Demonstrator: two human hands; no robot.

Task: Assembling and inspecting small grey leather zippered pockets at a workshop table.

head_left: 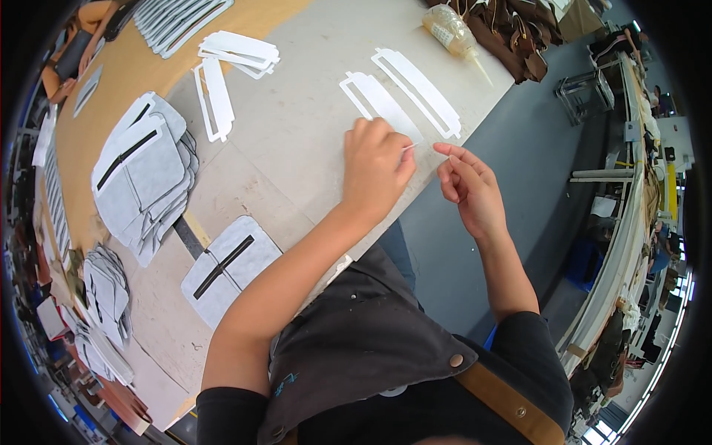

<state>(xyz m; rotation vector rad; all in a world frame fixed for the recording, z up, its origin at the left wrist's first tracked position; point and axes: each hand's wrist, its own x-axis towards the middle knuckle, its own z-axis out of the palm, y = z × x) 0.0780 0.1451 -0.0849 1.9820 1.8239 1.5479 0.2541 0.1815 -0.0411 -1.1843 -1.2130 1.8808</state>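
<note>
My left hand [374, 167] is closed over the table's near edge, with a thin white strip [410, 147] pinched between thumb and fingers. A white slotted piece [382, 100] lies flat just beyond, partly hidden by that hand. To its right lies a second long white slotted piece [417, 90]. My right hand [473, 189] hangs past the table edge, its fingers curled and the index bent toward the thumb. Whatever may be between its fingertips is too small to make out. The two hands are a short gap apart.
More white slotted pieces [216, 100] lie farther left. Grey panels with black slots [141, 170] form a stack, and one such panel [231, 267] lies near my left forearm. A clear nozzle bottle [449, 31] lies by brown material [512, 33]. A person [78, 44] is at far left.
</note>
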